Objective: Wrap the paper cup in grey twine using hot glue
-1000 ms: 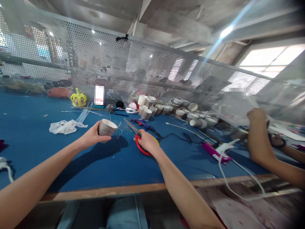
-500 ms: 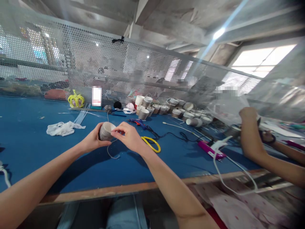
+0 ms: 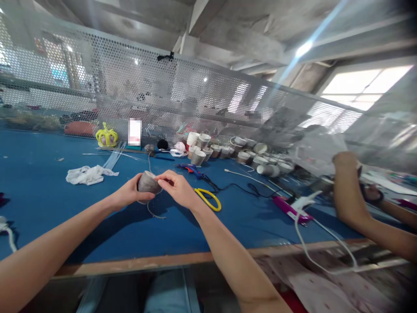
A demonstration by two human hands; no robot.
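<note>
Small grey cup [image 3: 148, 182] — clamped in our left hand [image 3: 127, 195], right hand [image 3: 177, 188] pinching its rim from beside; loose cord [image 3: 155, 213] dangles below.

A craft workshop is indicated by a long blue worktable [image 3: 48, 182] backed by a perforated metal screen [image 3: 114, 87], with rows of small wrapped cups [image 3: 247, 154] lined along the screen, and glue guns [image 3: 293, 206] and yellow-handled scissors [image 3: 208, 198] laid on the table in front of the cups.
</note>
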